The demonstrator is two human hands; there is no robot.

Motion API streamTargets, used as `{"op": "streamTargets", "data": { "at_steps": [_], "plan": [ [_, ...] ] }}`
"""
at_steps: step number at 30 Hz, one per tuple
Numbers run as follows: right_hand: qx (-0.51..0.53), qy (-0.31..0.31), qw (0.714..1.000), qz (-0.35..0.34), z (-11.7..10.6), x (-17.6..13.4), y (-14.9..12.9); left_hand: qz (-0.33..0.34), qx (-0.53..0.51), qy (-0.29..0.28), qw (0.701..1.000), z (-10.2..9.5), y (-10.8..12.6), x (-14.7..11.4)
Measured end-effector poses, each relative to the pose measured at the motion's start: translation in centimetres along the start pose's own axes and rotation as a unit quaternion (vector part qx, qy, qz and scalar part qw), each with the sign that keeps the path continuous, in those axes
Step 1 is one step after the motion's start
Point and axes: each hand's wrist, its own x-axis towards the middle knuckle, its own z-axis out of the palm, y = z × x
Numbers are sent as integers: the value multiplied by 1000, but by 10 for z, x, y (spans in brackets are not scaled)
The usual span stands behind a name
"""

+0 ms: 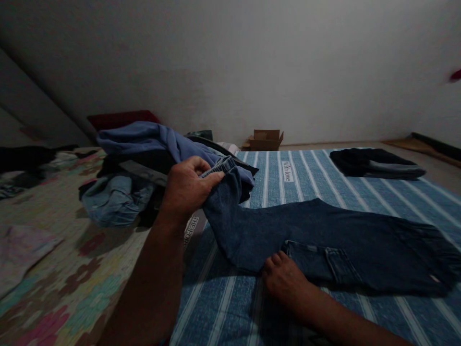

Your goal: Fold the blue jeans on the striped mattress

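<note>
A pair of dark blue denim trousers with a side pocket lies folded lengthwise across the blue striped sheet. My left hand pinches the ribbed end of one side between thumb and fingers and holds it raised off the bed. From there the cloth slopes down to the sheet. At the near edge, beside the pocket, my right hand has its fingers curled on the denim; its thumb is hidden. The far right end of the trousers looks gathered and lies flat.
Behind my left hand is a heap of loose clothes, with a lavender garment on top and light blue denim below. Folded dark clothes lie at the back right. A cardboard box stands near the wall. Floral bedding covers the left.
</note>
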Motion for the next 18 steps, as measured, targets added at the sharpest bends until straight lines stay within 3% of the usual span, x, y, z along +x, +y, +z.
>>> {"op": "streamTargets", "data": {
  "at_steps": [3, 5, 7, 9, 11, 13, 15, 18],
  "plan": [
    [112, 19, 993, 21, -21, -5, 11, 19, 3, -11, 1000, 3, 12, -3],
    [273, 72, 958, 40, -37, -8, 24, 42, 14, -20, 999, 8, 22, -7],
    [460, 129, 878, 45, -51, -9, 38, 70, 31, -36, 996, 17, 34, -13],
    [607, 171, 775, 51, -61, -9, 50, 96, 61, -61, 992, 30, 47, -23],
    [701, 196, 683, 63, -67, -11, 58, 115, 102, -95, 984, 44, 58, -36],
    [757, 212, 614, 69, -70, -14, 63, 138, 136, -135, 972, 59, 68, -50],
    [781, 223, 578, 79, -70, -19, 64, 170, 147, -170, 959, 73, 75, -65],
    [776, 236, 569, 134, -64, -27, 66, 206, 144, -203, 946, 92, 80, -85]
  ]
}}
